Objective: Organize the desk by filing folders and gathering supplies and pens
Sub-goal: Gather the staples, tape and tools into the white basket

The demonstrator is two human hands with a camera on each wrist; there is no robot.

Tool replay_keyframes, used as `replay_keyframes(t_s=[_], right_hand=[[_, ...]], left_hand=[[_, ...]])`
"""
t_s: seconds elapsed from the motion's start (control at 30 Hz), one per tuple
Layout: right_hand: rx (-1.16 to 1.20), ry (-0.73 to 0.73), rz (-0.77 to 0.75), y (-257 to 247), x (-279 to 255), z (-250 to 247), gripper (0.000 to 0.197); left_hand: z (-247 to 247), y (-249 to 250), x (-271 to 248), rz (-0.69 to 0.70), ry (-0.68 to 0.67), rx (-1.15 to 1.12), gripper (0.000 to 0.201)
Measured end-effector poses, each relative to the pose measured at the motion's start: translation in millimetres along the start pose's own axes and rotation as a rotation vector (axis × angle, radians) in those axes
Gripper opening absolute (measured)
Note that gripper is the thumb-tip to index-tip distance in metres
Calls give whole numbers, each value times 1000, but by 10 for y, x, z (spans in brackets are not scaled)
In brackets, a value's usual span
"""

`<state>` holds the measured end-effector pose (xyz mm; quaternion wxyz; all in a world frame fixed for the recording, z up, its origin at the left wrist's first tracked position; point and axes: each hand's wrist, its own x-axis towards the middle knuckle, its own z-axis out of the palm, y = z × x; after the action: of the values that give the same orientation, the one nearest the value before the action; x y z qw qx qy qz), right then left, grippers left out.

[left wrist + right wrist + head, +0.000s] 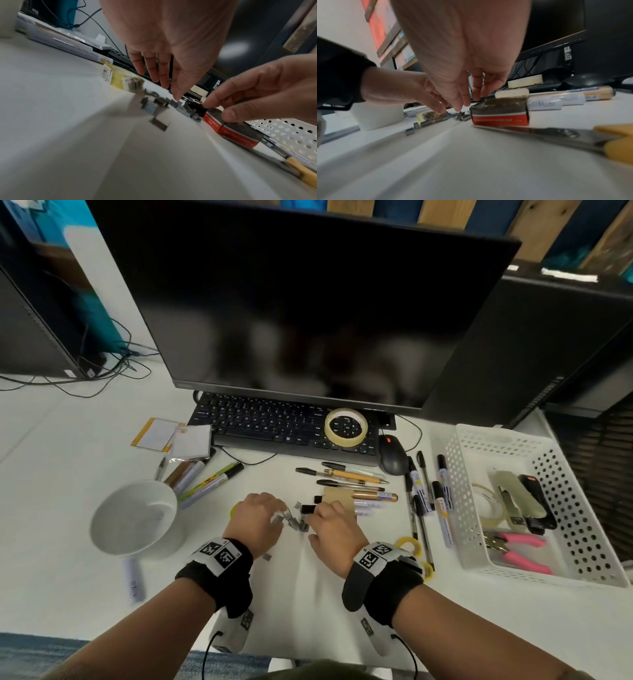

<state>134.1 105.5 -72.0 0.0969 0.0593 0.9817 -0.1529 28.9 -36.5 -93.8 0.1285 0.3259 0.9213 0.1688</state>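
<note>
Several loose grey staple strips (293, 522) (161, 102) (443, 117) lie scattered at the desk's centre. My left hand (279, 517) (164, 81) hovers over them with straight fingers, its fingertips touching the strips. My right hand (313, 520) (465, 104) reaches down from the right, fingers relaxed, with its tips at the strips beside a small black-and-red paper clip box (307, 509) (235, 129) (500, 116). A yellow staple box (118, 79) (426, 116) lies just left of the pile. Pens (342, 474) and markers (424, 491) lie to the right.
A white perforated basket (459, 491) at the right holds a stapler, tape and pink pliers. A white mug (137, 518) stands at the left, with markers behind it. Yellow-handled scissors (539, 134) lie by my right wrist. Behind are a keyboard (274, 426), a tape roll (346, 442), a mouse (394, 455) and a monitor.
</note>
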Motion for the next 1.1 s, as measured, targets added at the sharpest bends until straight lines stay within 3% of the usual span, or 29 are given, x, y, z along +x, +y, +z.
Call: replay_keyframes(t_s=[0.27, 0.4, 0.73, 0.97, 1.1], right_hand=[[-29, 100, 90, -89, 101, 158, 26], [-25, 167, 121, -155, 73, 185, 5], [4, 214, 48, -125, 104, 162, 16], [70, 273, 80, 116, 36, -28, 19], [68, 209, 142, 355, -86, -122, 23]], left_hand=[[58, 60, 48, 172, -93, 72, 29], [79, 69, 59, 205, -117, 141, 28], [85, 53, 72, 192, -137, 175, 28], [111, 101, 45, 197, 33, -3, 39], [86, 311, 54, 240, -4, -60, 45]])
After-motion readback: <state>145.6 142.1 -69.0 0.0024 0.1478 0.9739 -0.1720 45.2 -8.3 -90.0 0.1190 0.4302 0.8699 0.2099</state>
